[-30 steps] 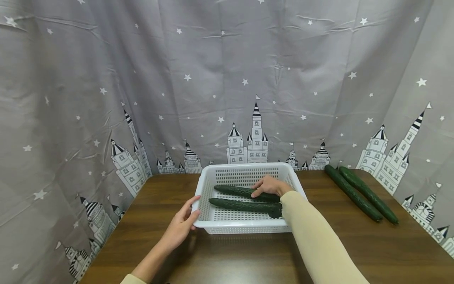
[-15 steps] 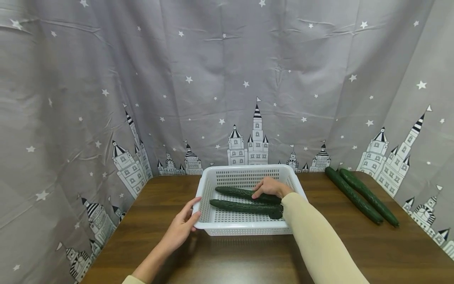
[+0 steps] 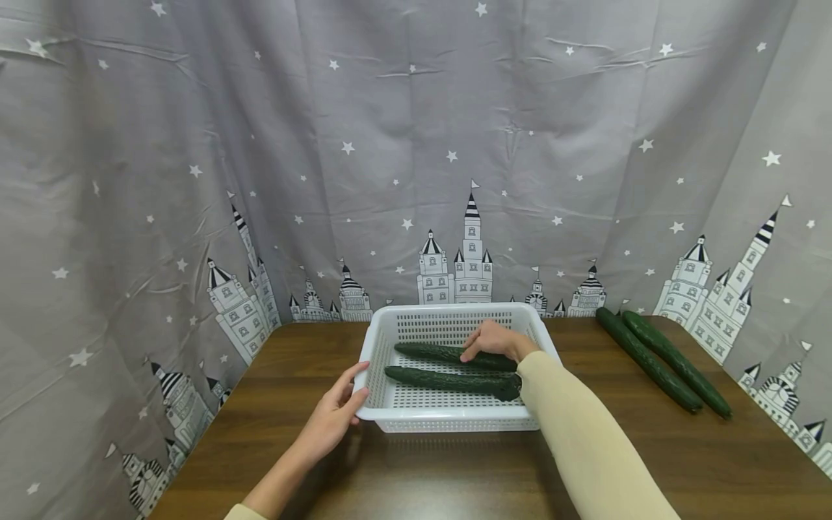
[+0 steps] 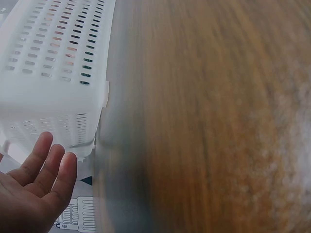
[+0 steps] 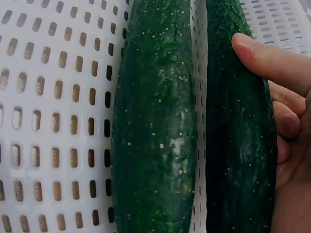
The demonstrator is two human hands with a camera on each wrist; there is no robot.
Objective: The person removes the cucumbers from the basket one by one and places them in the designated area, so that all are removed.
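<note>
A brown wood-grain table point(image 3: 416, 477) fills the near part of the scene, with a soft pale gleam at its near edge. From the near left comes the left hand point(image 3: 328, 415), thumb over the left rim of a white basket point(image 3: 448, 414) and fingers below it, holding that side. A pale yellow sleeve point(image 3: 581, 426) crosses from the near right. Inside the slotted basket the near cucumber point(image 3: 448, 380) lies lengthwise; just beyond it, roughly alongside, is the far cucumber point(image 3: 425, 352), pinched by the right hand point(image 3: 492, 341), thumb on one side and fingers curled on the other. To the right, on the table, an outer cucumber point(image 3: 676, 360) and an inner cucumber point(image 3: 648, 363) lie side by side, slanting towards the far edge. Behind hangs a creased grey curtain point(image 3: 390, 144), printed with white stars and black-and-white castles point(image 3: 473, 278).

Since a second ago, hands, basket and cucumbers have kept the same arrangement; only the whole head view has shifted, everything sitting slightly lower.
</note>
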